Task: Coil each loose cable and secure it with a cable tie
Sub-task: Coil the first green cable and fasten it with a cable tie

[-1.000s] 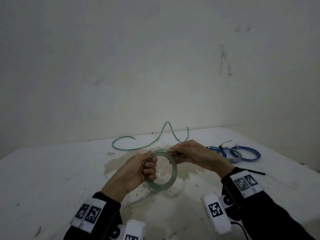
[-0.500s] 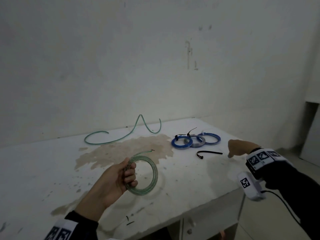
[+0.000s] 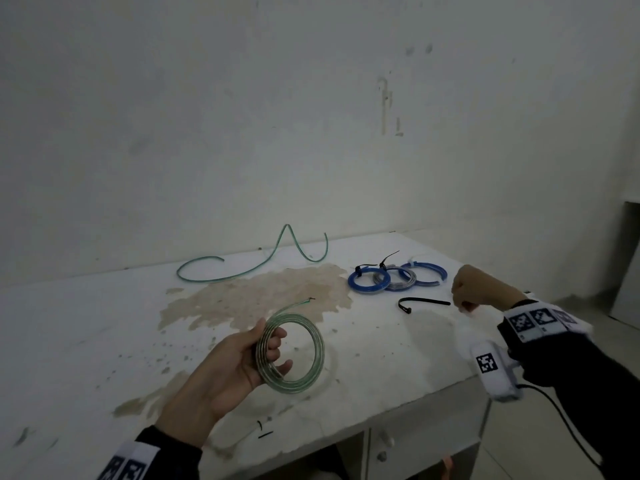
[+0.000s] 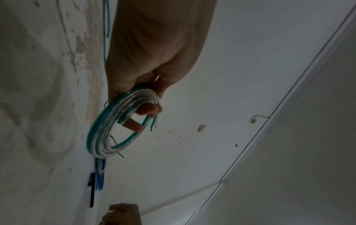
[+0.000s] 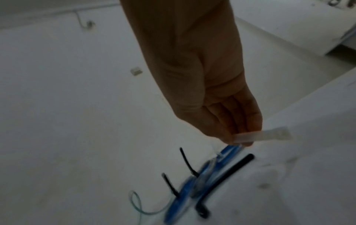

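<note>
My left hand (image 3: 273, 351) grips a coiled green-and-clear cable (image 3: 304, 355) upright above the table, fingers through the ring; its free end sticks up. In the left wrist view the coil (image 4: 108, 134) hangs from the curled fingers (image 4: 148, 108). Over the table's right edge, my right hand (image 3: 464, 303) is curled and pinches a white cable tie (image 5: 263, 135). Just left of it a black cable tie (image 3: 424, 302) lies on the table. A loose green cable (image 3: 256, 265) lies at the back.
Three tied coils, blue (image 3: 369, 282), grey (image 3: 394, 280) and blue (image 3: 424, 273), lie at the back right. The white table (image 3: 104, 341) has a brown stain; its front edge and a cabinet door (image 3: 415, 448) are below right. A wall stands close behind.
My right hand let go of the coil and moved right to the cable ties, where it now pinches a white tie. The left hand keeps the coil. The view swung right.
</note>
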